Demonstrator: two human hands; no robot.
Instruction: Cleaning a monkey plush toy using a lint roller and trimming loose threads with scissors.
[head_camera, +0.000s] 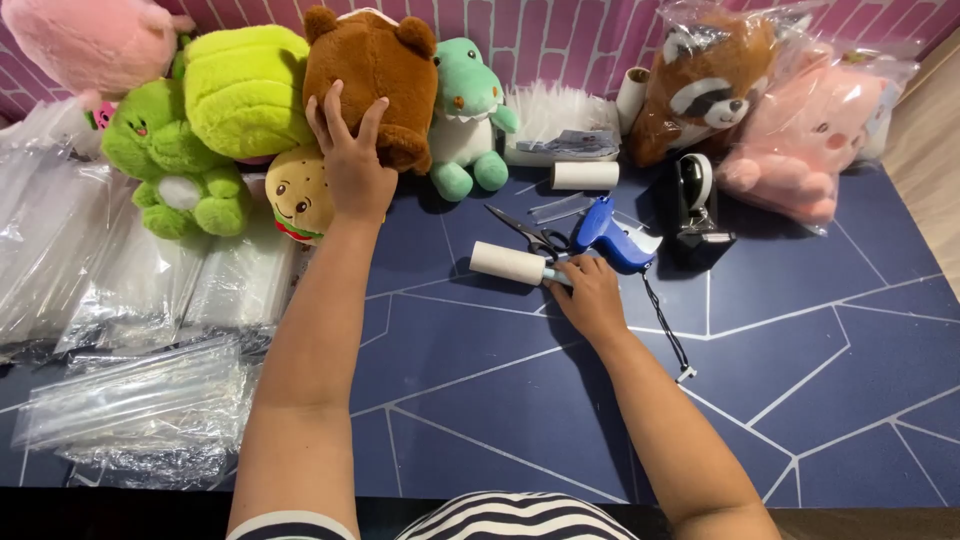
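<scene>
- The left hand (352, 165) lies spread over the lower front of the brown bear plush (372, 82), fingers open against the fur, pressing rather than closing; nothing is actually clasped. The bear stands at the back of the tabletop (520, 400), wedged between the lime-green plush (245, 90) and the teal dinosaur plush (466, 115).
- The right hand (590, 295) closes its grip on the handle end of the white lint roller (510, 263), which lies flat in front of the bear and to its right, its roll pointing back toward the bear.
- Risk: the bear is packed into a tight row. Pulling it out with an open palm could, I judge, drag the small burger-faced plush (300, 195) just below it, or tip the dinosaur forward.
- Risk: the black scissors (530, 235) and blue glue gun (612, 235) sit just right of the roller, farther from the bear. Lifting the roller carelessly could knock them, or snag the glue gun's black cord (668, 335).
- Risk: the sticky roll could catch on the loose clear plastic bags (140, 400) stacked well to the bear's left and front if swung that way.
- Risk: with only a flat palm on it, the bear could slip and topple.
</scene>
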